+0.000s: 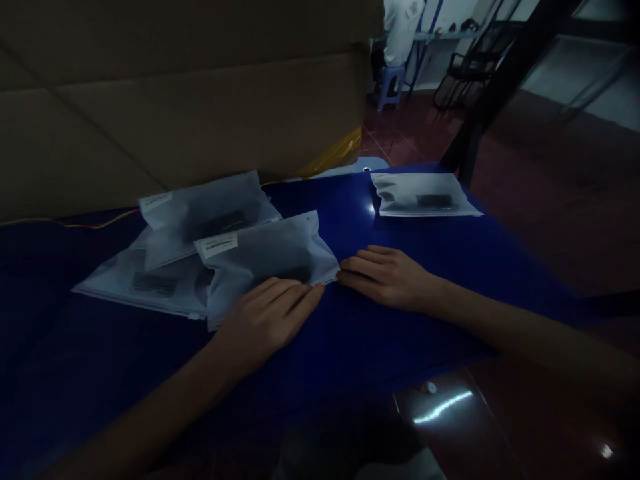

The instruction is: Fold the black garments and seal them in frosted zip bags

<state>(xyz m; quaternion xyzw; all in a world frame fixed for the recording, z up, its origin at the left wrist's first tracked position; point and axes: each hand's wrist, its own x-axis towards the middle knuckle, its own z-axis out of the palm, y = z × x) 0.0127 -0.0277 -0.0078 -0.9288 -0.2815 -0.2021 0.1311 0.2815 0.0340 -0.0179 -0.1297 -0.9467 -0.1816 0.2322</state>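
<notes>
Bag [265, 247] of frosted, crinkled plastic lies at the centre of the frame on the smooth blue counter [350, 353], a white label [221, 245] on its upper left corner. The right hand [387, 277] has a narrow grip, fingertips pinching the bag's lower right corner; the left hand [273, 313] rests over its lower edge, and whether that grip holds plastic I cannot tell. Left of centre, two similar milky bags [173, 277] overlap, roughly rectangular; another bag [403, 193] lies flat at upper right. Matte brown cardboard [200, 113] fills the upper left.
</notes>
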